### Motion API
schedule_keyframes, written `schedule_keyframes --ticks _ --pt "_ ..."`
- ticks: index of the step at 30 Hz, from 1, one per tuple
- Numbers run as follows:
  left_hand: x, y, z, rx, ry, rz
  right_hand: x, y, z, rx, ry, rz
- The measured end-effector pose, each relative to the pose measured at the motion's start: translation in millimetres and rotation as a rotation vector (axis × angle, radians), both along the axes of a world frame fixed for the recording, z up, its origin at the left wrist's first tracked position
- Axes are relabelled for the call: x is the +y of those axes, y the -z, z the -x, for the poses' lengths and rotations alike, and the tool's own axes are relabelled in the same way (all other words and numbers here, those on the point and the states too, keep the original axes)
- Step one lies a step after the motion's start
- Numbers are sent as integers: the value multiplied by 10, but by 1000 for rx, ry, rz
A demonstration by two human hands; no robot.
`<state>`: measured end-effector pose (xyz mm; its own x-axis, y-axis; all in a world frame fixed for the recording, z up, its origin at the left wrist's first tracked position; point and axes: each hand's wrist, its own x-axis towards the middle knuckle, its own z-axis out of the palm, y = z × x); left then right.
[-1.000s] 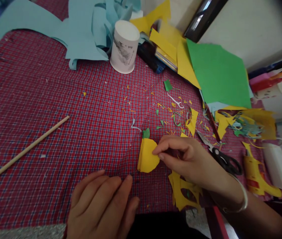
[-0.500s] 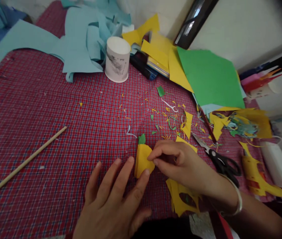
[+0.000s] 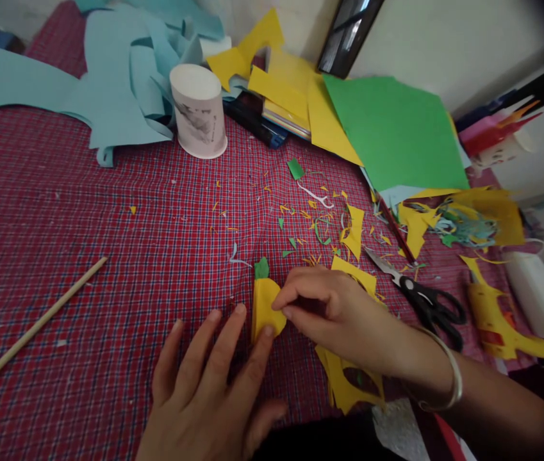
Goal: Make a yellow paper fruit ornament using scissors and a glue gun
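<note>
On the checked cloth [image 3: 156, 237], a layered yellow paper piece [image 3: 264, 302] with a green tip [image 3: 261, 268] is pinched at its edge by the right hand [image 3: 341, 314]; now it is also touched by the spread left hand [image 3: 211, 387], apparently better steadied.

Yellow cutout [image 3: 266, 299] partly behind fingers [image 3: 298, 288]

In the lower centre, a yellow paper piece [image 3: 264, 303] is pinched by the right hand [image 3: 336, 314] and touched by the left hand [image 3: 211, 390].
</note>
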<state>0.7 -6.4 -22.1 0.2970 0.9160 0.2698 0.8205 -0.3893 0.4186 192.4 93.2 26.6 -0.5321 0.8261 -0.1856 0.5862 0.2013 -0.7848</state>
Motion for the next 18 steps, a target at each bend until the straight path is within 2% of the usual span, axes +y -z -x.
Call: schedule_keyframes --ticks 3,6,9,11,14,18 --pt "32 -1 60 74 82 -54 -12 28 -22 13 5 -34" --pt "53 -11 104 140 146 -67 -45 43 -45 43 11 -155" --pt "53 -14 80 115 115 -69 -81 30 -60 34 -75 -368" --pt "48 -10 40 69 68 -74 -92 17 -59 -13 -177 -452" --pt "38 -5 0 27 31 -66 -85 16 -41 -88 -282 -454" --pt "11 -20 2 8 25 -14 -67 53 -24 -138 -328 -443"
